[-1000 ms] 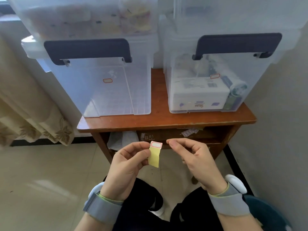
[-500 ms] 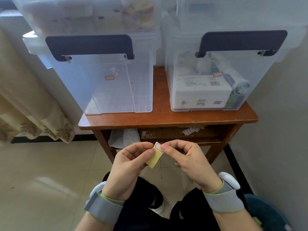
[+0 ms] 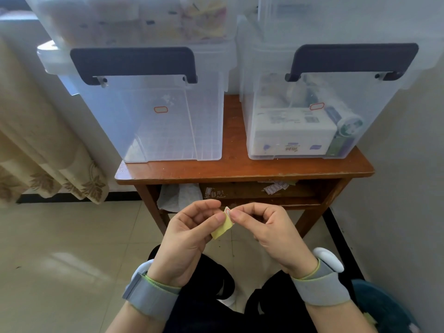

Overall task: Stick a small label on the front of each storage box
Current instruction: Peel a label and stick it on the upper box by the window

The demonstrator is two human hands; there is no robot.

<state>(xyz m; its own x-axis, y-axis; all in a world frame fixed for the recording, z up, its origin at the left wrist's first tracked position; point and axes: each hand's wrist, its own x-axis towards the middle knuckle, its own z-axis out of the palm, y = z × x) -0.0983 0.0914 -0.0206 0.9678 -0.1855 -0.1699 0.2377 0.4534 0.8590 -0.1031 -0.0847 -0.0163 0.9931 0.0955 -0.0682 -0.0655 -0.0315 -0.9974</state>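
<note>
Tiled floor and a plain wall frame a small wooden table (image 3: 240,171) carrying two clear storage boxes side by side, each with further boxes stacked on top. Left storage box (image 3: 153,121) appears empty and bears a red-bordered label (image 3: 160,109) on its front; right storage box (image 3: 312,116) holds cartons and likewise carries a front label (image 3: 316,106). Upper boxes show no label in view, so work probably remains.

Below the table edge, the left hand (image 3: 187,239) pinches a yellow backing strip (image 3: 222,230) between thumb and forefinger, steadying it. Right hand (image 3: 269,231) is closed in a fingertip pinch on a small label (image 3: 228,212) at the strip's top end, evidently to peel it free. Both hands work close together at lap level, well apart from the boxes, presumably for control of so small an item.
</note>
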